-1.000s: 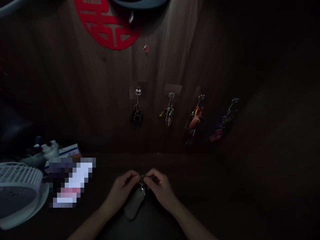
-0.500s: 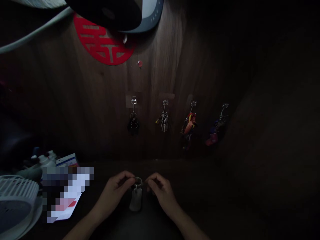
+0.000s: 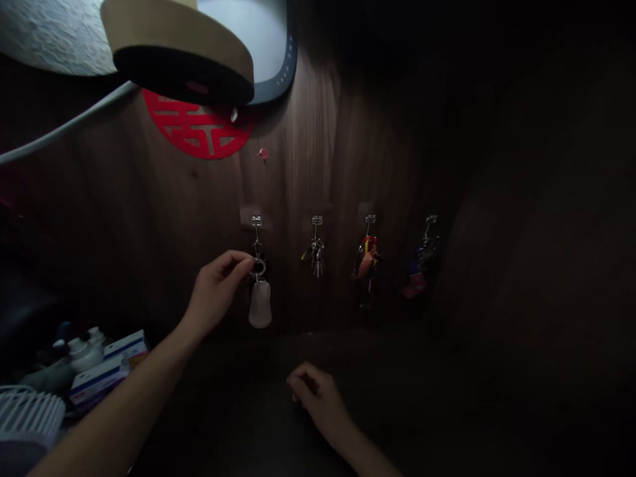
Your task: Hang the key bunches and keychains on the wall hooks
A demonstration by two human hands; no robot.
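My left hand pinches the metal ring of a keychain, whose pale grey, rounded fob hangs down below it. The ring is held in front of the leftmost wall hook, where a dark bunch with a metal clasp hangs. Whether ring and clasp are joined, I cannot tell. Lower down, my right hand is closed, thumb against curled fingers, over the dark surface. Anything between those fingertips is hidden or too small to make out.
To the right hang a bunch of keys, an orange and yellow keychain and a dark bunch with a reddish piece. White bottles, boxes and a slatted white object stand lower left. A lamp-like head juts out above.
My left hand has raised the keychain from between both hands up to the leftmost hook. My right hand has stayed low, now apart from the ring. The view has tilted up slightly.
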